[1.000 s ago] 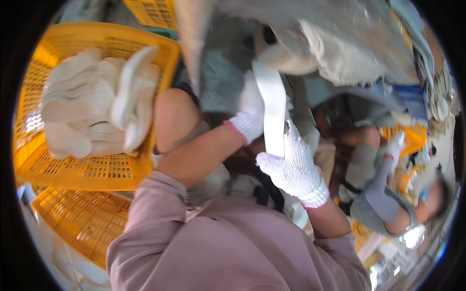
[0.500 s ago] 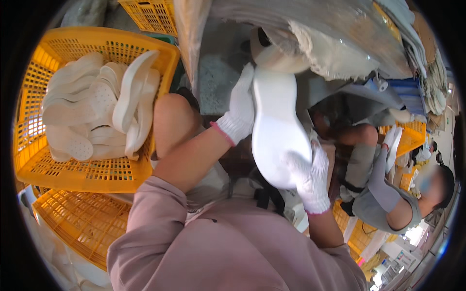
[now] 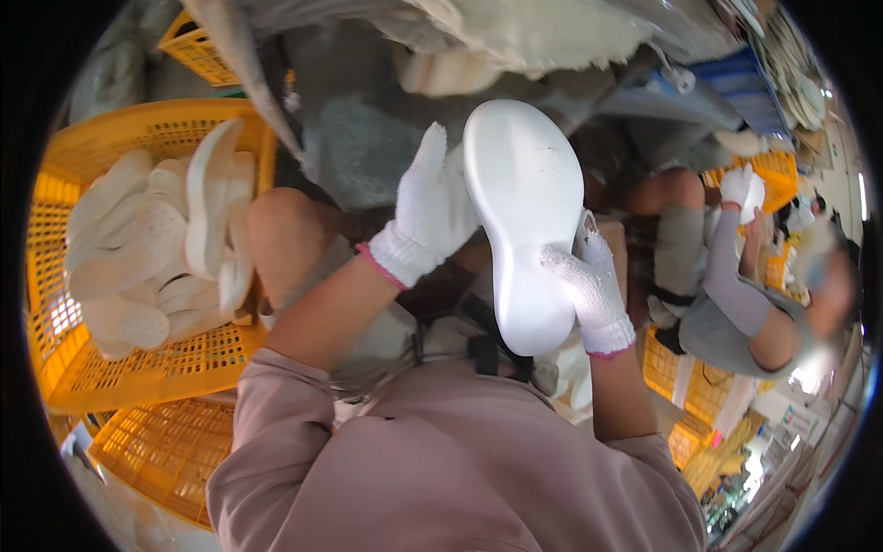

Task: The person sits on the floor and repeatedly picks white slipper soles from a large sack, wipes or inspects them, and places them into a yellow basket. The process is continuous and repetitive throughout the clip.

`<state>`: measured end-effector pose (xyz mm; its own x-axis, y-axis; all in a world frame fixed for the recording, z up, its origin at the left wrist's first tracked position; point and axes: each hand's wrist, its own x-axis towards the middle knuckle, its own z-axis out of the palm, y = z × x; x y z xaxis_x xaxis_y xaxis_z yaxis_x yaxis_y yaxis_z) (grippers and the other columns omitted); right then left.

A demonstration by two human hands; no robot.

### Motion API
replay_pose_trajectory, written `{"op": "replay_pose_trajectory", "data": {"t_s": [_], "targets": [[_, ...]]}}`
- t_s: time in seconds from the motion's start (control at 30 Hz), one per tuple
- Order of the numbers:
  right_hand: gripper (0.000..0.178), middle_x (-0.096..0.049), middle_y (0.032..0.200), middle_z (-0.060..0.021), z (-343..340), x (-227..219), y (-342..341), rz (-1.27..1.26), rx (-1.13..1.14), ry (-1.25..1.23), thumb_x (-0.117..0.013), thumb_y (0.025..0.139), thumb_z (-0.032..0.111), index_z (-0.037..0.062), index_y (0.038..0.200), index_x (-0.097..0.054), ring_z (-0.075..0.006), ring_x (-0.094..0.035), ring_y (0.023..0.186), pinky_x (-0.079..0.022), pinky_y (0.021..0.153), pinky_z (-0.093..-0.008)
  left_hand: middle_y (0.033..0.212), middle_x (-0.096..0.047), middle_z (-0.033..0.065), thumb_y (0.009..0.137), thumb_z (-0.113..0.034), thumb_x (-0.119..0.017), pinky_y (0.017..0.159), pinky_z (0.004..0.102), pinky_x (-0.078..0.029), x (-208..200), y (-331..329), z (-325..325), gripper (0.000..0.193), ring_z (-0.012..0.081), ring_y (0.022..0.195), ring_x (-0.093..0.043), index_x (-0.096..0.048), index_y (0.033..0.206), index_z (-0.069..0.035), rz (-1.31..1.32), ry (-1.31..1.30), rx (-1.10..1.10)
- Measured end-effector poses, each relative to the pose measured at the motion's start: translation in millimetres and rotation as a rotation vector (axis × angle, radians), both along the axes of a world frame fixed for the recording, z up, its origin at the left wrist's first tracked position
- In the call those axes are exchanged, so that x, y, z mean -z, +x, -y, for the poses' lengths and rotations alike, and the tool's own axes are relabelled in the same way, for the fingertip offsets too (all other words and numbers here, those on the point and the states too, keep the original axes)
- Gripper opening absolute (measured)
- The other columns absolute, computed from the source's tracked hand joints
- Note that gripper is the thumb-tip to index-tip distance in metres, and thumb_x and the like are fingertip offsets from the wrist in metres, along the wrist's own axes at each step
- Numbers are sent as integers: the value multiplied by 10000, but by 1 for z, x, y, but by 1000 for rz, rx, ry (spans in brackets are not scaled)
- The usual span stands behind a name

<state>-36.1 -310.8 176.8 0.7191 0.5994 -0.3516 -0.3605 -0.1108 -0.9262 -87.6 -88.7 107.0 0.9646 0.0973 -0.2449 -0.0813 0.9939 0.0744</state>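
Note:
A smooth white shoe sole (image 3: 529, 184) is held up before my chest, its broad end away from me and its narrower end close to my body. My right hand (image 3: 593, 290), in a white knitted glove, grips the narrower end from the right, thumb across the upper face. Gloved as well, my left hand (image 3: 428, 207) is at the sole's left edge with its fingers stretched out. Some of those fingers are hidden behind the sole, so I cannot tell whether they touch it.
At the left, a yellow crate (image 3: 156, 386) holds several off-white soles (image 3: 129, 239). Another yellow crate (image 3: 170, 446) sits below it. Plastic-covered material (image 3: 543, 37) hangs ahead. A co-worker (image 3: 736, 313) at the right handles a white piece (image 3: 752, 193).
The sole has been turned end for end, so its broad end now points away from me. My left hand's fingers have spread from its side. The co-worker's hands have moved closer together.

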Motion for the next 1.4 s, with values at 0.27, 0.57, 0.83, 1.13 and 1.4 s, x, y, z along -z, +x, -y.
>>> {"op": "replay_pose_trajectory", "data": {"t_s": [0.27,0.57,0.83,1.13,1.4], "targets": [[504,-762,1152,-90,-136,-43,14,123,-205,-206,-794,924,95,-19,1391,-641,-162,-712,1019,-596,928,-339,1322,-697,195,1092,-429,-526,1097,510,-491,-1,6,-57,486,369,1204,-662,-643,1325,-19,-131,182,-507],[385,-756,1157,-116,-90,5,26,223,-226,-118,-735,947,95,-47,1303,-692,-169,-717,984,-584,883,-331,1179,-732,102,1092,-306,-526,1047,421,-517,47,10,-48,279,267,1113,-663,-704,1172,-107,-138,80,-501],[374,-741,1110,-50,-141,-14,39,-25,-107,45,-762,943,125,5,1287,-679,-129,-698,942,-562,865,-295,1250,-693,209,1121,-308,-453,1011,462,-575,5,14,-58,402,355,1052,-692,-625,1269,25,-90,133,-315],[522,-690,1231,-65,-121,-14,23,-9,-76,90,-766,886,100,-5,1380,-634,-132,-640,1105,-548,932,-296,1305,-714,151,1115,-401,-553,1085,427,-493,21,8,-40,446,286,1191,-662,-673,1328,-28,-38,55,-405],[696,-623,1413,-154,39,14,26,210,-51,-87,-707,881,128,-12,1531,-503,-237,-656,1220,-547,1038,-381,1132,-739,143,930,-264,-812,779,351,-594,-41,-132,-108,329,202,931,-744,-728,1194,-87,-600,1813,-277]]}}
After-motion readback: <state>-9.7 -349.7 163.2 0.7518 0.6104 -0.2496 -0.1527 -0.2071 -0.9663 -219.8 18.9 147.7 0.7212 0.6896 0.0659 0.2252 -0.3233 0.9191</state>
